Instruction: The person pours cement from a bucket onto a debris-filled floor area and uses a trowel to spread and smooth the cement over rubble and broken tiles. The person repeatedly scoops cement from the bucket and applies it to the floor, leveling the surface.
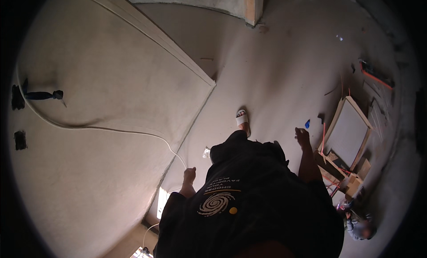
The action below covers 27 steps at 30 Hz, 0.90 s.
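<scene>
My left hand (190, 174) is closed around a long white cable (147, 132) beside the wall. From my fist the cable runs up in a curve across the plastered wall (102, 169) to the far left. My right hand (302, 138) hangs out to my right with its fingers loosely bent and apart; nothing shows in it. A small blue object (307, 123) lies on the floor just past that hand. One white slide sandal (242, 117) shows on my foot below me.
A dark handheld power tool with a thin bit (55, 95) is at the far-left wall, near dark box openings (20, 140). To the right lie a wood-framed panel (349, 129), cardboard (354, 185) and an orange-edged item (376, 76). Another person (360, 227) is at lower right.
</scene>
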Motion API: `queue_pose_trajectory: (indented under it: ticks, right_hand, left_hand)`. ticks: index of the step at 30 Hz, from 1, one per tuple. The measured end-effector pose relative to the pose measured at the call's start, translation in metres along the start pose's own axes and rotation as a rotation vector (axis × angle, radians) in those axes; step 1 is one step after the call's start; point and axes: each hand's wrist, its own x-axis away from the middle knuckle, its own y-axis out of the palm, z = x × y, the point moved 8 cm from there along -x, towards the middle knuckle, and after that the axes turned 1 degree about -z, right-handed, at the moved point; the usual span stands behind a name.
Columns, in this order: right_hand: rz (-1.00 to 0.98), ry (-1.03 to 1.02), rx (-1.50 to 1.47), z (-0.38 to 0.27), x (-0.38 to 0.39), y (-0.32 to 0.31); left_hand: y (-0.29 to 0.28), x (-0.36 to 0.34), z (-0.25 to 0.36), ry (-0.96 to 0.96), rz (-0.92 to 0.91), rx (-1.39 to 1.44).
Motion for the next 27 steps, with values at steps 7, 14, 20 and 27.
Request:
queue_pose_trajectory:
  ticks: [7,14,20,27]
  right_hand:
    - [-0.104,0.662,-0.041,0.107,0.079,-0.005]
    - [-0.209,0.683,-0.050,0.015,-0.056,-0.031]
    - [0.054,0.250,-0.037,-0.192,-0.374,-0.158]
    - [0.067,-0.464,0.192,-0.623,-0.597,-0.165]
  left_hand:
    - [-0.232,-0.050,0.506,0.934,0.354,0.323]
    - [-0.220,-0.108,0.630,0.896,0.416,0.339]
    - [-0.058,-0.149,0.438,0.080,0.064,-0.032]
    - [0.013,-0.100,0.409,0.057,-0.037,-0.046]
